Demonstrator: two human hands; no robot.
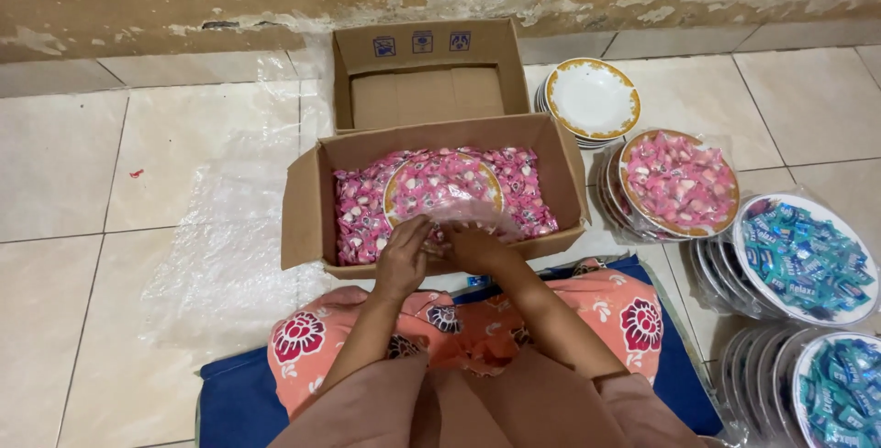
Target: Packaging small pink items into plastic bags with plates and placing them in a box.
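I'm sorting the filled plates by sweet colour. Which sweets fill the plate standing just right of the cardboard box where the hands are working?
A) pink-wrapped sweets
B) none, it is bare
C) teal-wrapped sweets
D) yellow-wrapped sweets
A: the gold-rimmed plate just right of the cardboard box is heaped with pink-wrapped sweets; the teal-wrapped sweets lie on plates farther right, and the bare white plate stands behind.

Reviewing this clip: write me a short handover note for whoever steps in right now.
Left hand and right hand: together at the near edge of the plate of pink candies, fingers on its clear wrap.
The plate lies inside the cardboard box, on loose pink candies.
Done: filled plates stacked at right, one stack topped with pink candies, two with blue.
Left: empty plates stacked beside the box.
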